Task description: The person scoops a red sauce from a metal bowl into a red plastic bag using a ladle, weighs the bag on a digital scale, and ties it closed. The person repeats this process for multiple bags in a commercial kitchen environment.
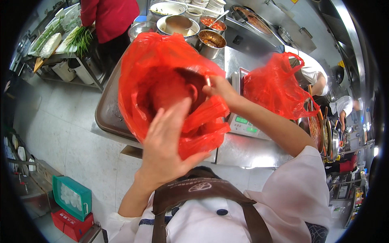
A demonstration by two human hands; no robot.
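Note:
A large red plastic bag (170,51) stands with its mouth open towards me on a brown tray. Its reddish contents are blurred and cannot be made out. My right hand (220,88) reaches over the bag's right rim, fingers closed on what looks like a scoop (194,77); the scoop's dark, rounded part is inside the bag and partly hidden. At the near side of the mouth is my left hand (165,145), blurred, with fingers extended and thumb apart, holding nothing. Whether it touches the bag cannot be told.
The brown tray (108,103) lies on a steel counter (243,152). To the right, a second red bag (270,88) rests on a digital scale (238,123). Behind stand metal pots (211,45) and bowls (167,9). Co-workers (112,18) work nearby; a green crate (73,197) is at lower left.

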